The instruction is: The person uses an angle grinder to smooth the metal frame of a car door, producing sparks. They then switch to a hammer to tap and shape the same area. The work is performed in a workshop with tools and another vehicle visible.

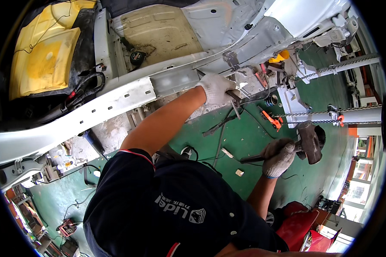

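My left hand [216, 89], in a pale work glove, is closed around a dark metal bar [232, 95]. One end of the bar pokes out past my fingers beside the grey sill [176, 79] of a stripped car body; most of it is hidden in my grip. Away from the car, on the right, my gloved right hand [278, 157] grips the handle of a sledgehammer [309, 143]. Its heavy, worn head stands clear of the sill, out over the green floor.
Hand tools [260, 78] lie on the bench beside the sill. Chains [313, 113] and an orange clamp [272, 121] hang to the right. Cables [221, 128] trail across the green floor [201, 145]. A tape measure [137, 58] rests inside the car body, and a red car part [298, 225] stands lower right.
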Available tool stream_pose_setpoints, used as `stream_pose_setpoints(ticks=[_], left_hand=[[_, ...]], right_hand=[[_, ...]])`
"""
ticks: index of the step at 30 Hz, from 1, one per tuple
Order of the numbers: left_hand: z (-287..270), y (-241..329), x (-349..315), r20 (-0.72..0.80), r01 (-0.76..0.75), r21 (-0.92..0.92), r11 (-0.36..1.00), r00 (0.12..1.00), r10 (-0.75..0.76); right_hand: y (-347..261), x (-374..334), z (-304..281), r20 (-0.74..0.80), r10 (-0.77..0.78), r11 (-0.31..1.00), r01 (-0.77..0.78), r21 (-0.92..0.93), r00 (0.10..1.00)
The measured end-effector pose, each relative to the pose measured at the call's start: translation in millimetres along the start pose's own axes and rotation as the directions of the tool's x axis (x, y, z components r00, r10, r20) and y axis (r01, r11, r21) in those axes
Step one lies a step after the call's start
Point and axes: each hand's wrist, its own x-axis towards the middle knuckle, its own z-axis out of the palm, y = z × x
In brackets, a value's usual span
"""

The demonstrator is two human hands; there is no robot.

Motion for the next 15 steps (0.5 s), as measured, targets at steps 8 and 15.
stream_pose_setpoints(ticks=[8, 15], left_hand=[[1.9, 5.4, -3.8, 0.046, -0.034, -0.056, 0.998, 0.998, 0.037], [-2.8, -0.5, -2.4, -0.013, 0.006, -0.086, 0.996, 1.0, -0.007]], right_hand=[[18.0, -5.3, 13.0, 0.035, 0.124, 0.991, -0.125, 0.04, 0.992], [33.1, -4.2, 45.7, 0.148, 0.114, 0.993, -0.109, -0.044, 0.982]])
